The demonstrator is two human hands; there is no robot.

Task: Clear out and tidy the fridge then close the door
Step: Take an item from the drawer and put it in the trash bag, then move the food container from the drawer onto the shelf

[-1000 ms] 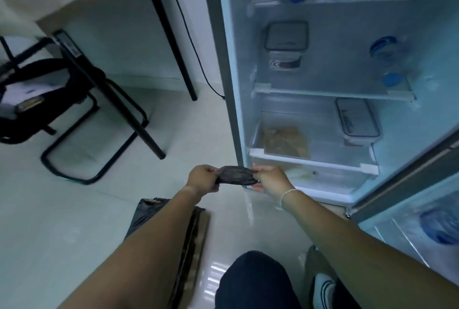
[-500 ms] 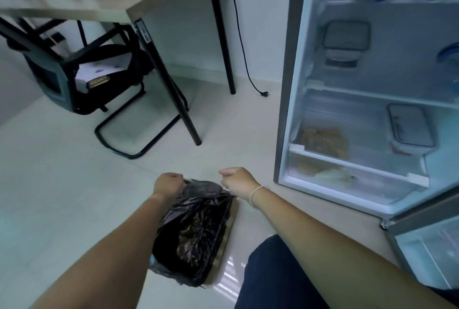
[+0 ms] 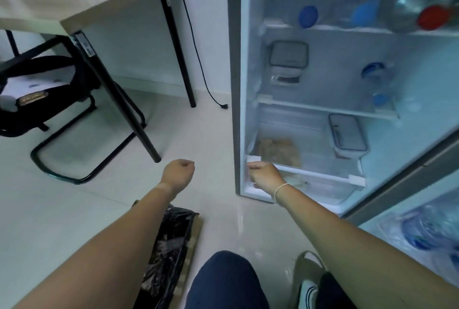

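Note:
The fridge (image 3: pixel 233 85) stands open on the right, its door (image 3: pixel 407 177) swung toward me. My left hand (image 3: pixel 177 172) hangs over the floor in a loose fist with nothing in it. My right hand (image 3: pixel 264 176) is at the bottom left corner of the fridge, in front of the lowest shelf edge, fingers curled and empty. A bag of brownish food (image 3: pixel 278 151) lies on the bottom shelf just behind that hand. A lidded container (image 3: pixel 347 136) sits to its right, another (image 3: pixel 288 56) on the middle shelf. A black rubbish bag (image 3: pixel 171 246) lies open on the floor under my left forearm.
Bottles with blue caps (image 3: pixel 308 17) and a red cap (image 3: pixel 433 18) lie on the top shelf; more bottles (image 3: pixel 427 229) fill the door rack. A desk (image 3: pixel 82 8) with black legs and a black chair (image 3: pixel 37 95) stand at left. A power cord (image 3: pixel 198 60) trails down the wall.
Both hands held a dark item at the fridge, then held the black bag open over the floor. Now they have let go and risen, the right hand reaching back to the fridge.

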